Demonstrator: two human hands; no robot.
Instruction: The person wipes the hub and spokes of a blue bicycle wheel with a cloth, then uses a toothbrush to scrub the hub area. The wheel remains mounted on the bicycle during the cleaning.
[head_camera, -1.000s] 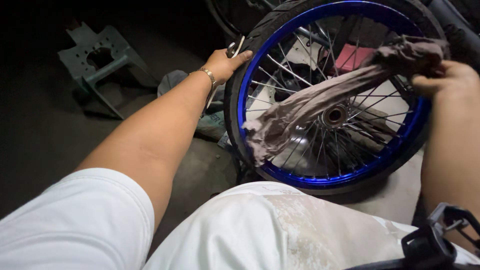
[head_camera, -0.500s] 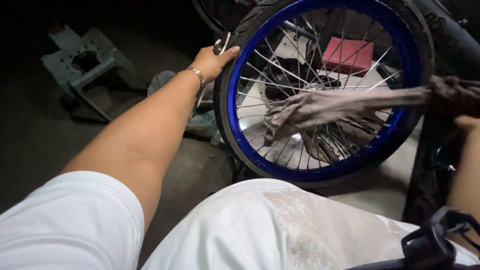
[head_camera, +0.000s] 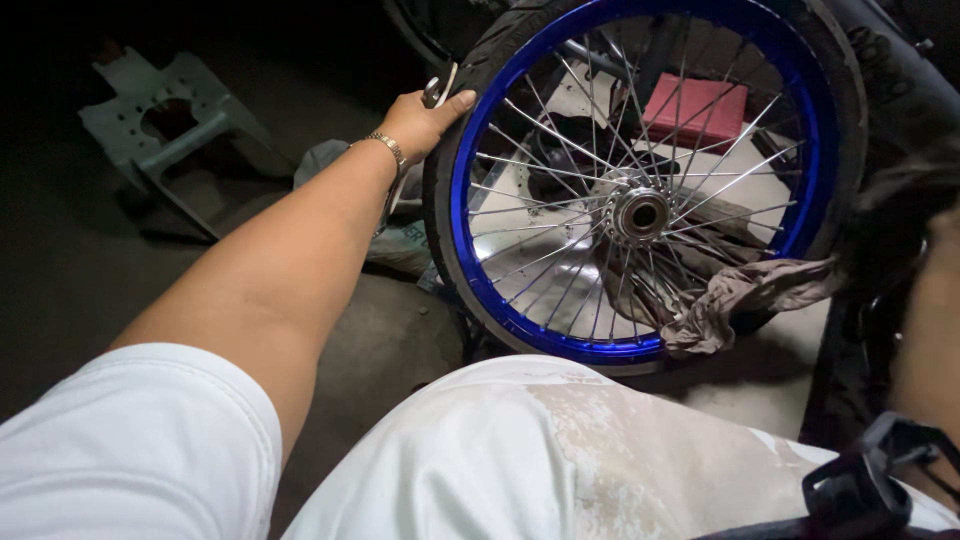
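Wheel (head_camera: 640, 180) standing upright before the knees, its tyre gripped at ten o'clock by the left hand (head_camera: 415, 122), whose fingers also pinch a small metal tool (head_camera: 437, 90). At four o'clock a rag (head_camera: 745, 300) trails toward the blurred right hand (head_camera: 935, 310); its grip cannot be told. The rag could snag in the spokes (head_camera: 560, 130) and tug the wheel over.

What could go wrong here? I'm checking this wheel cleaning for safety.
The brown rag hangs against the spokes and could snag if the wheel turns. The left hand steadies the tyre while also holding a metal tool, so its grip may slip and the wheel tip.
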